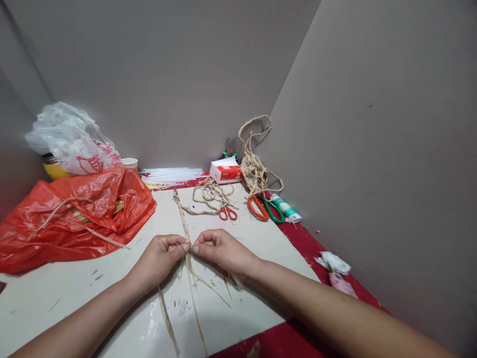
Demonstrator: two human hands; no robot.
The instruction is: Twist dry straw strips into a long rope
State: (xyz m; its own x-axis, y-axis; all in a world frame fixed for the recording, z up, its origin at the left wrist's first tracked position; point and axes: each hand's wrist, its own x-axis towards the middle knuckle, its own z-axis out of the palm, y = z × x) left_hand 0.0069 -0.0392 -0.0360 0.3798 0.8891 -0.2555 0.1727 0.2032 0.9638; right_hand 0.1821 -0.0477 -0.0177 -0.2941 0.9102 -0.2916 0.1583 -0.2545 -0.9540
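A thin braid of straw-coloured plant fibre [183, 219] runs away from me over the white sheet and bends off to the right. My left hand [166, 256] pinches its near end between thumb and forefinger. Close against it, my right hand [218, 251] pinches the same spot from the right, fingertips nearly touching the left ones. Loose flat fibre strands [196, 311] fan out below the fingers toward me. The far part of the braid lies in a loose coil [210, 193] beside small red-handled scissors [228, 214].
Left lies a red plastic bag [108, 199] with fibre strips; behind it, a clear plastic bag [74, 139]. At the back stand a red-and-white box [225, 171] and a rope bundle [255, 174]. Orange- and green-handled scissors [274, 210] lie near a green-white tube [286, 208]. Grey walls enclose the table.
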